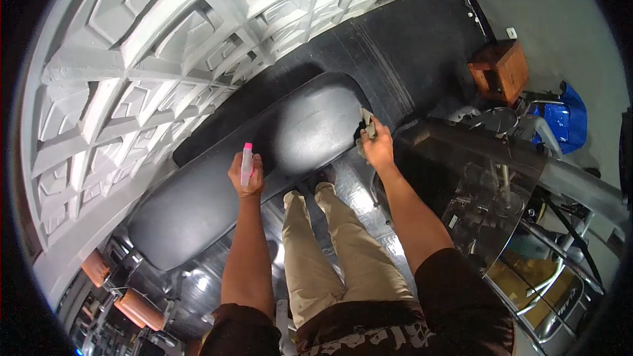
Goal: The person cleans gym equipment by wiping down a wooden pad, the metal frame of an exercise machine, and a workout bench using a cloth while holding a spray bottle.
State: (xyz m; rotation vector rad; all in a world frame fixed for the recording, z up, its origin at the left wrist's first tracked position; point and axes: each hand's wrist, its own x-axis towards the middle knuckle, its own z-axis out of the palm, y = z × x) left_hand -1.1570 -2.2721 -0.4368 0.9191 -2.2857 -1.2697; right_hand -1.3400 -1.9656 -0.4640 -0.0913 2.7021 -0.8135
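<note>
My left hand (pixel 246 175) is closed around a translucent bottle with a pink top (pixel 246 163), held upright above the middle of a long black padded bench (pixel 191 214). In my right hand (pixel 378 147) is a crumpled greyish cloth (pixel 367 125), gripped at the bench's right end. Whether the cloth presses on the padding there or hangs just beside it, I cannot tell. Light reflects off the smooth black padding, and part of the bench's front edge is hidden behind my left hand and forearm.
A white wall with raised geometric blocks (pixel 178 39) runs behind the bench. To the right are a dark tabletop (pixel 455 178), a wooden box (pixel 499 71), a blue item (pixel 564 118) and metal frames. Orange padded rollers (pixel 138 311) sit at lower left.
</note>
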